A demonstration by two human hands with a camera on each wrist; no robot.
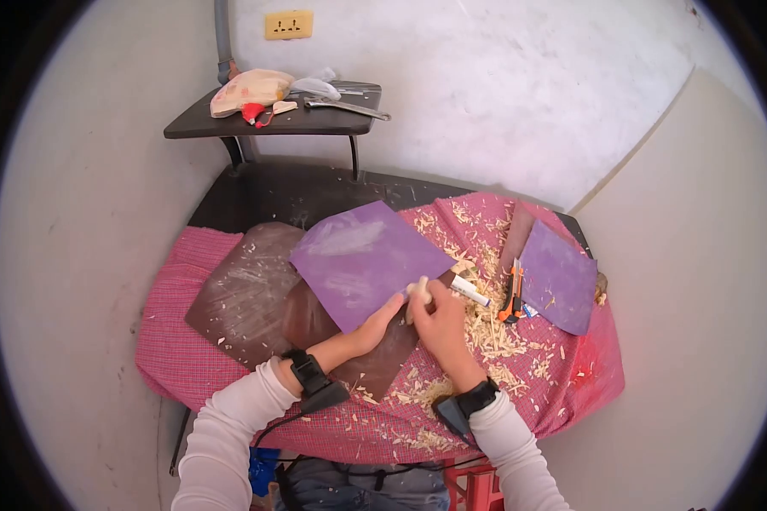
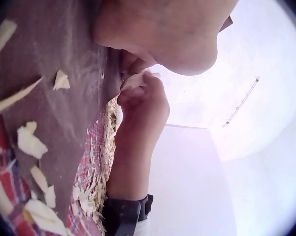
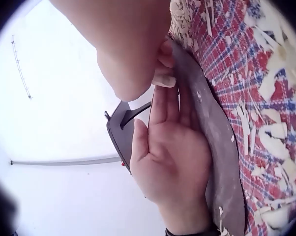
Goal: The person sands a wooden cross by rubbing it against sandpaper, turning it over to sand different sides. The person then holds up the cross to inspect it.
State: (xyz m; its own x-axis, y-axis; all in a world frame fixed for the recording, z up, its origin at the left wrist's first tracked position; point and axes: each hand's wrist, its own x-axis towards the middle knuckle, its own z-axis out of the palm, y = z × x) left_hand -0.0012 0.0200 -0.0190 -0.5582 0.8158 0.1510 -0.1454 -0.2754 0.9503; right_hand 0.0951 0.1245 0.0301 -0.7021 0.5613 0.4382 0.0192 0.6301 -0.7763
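Note:
My right hand (image 1: 443, 322) pinches a small pale piece of carved wood (image 1: 420, 289) over the sheets in the middle of the table. In the right wrist view my left hand (image 3: 172, 152) shows its palm, fingers straight, with the fingertips right at the wood (image 3: 164, 80). Beneath and beside the hands lie a purple sheet (image 1: 366, 255) streaked with white dust, like sandpaper, and dusty dark brown sheets (image 1: 247, 289). Part of the wood is hidden by the right fingers. A white capped tube (image 1: 470, 290) lies just right of the right hand.
An orange and black utility knife (image 1: 512, 294) lies beside a second purple sheet (image 1: 558, 277). Wood shavings (image 1: 494, 332) litter the pink checked cloth (image 1: 183, 319). On a raised black shelf (image 1: 196, 126) are a plastic bag (image 1: 251, 91) and a wrench (image 1: 347, 106).

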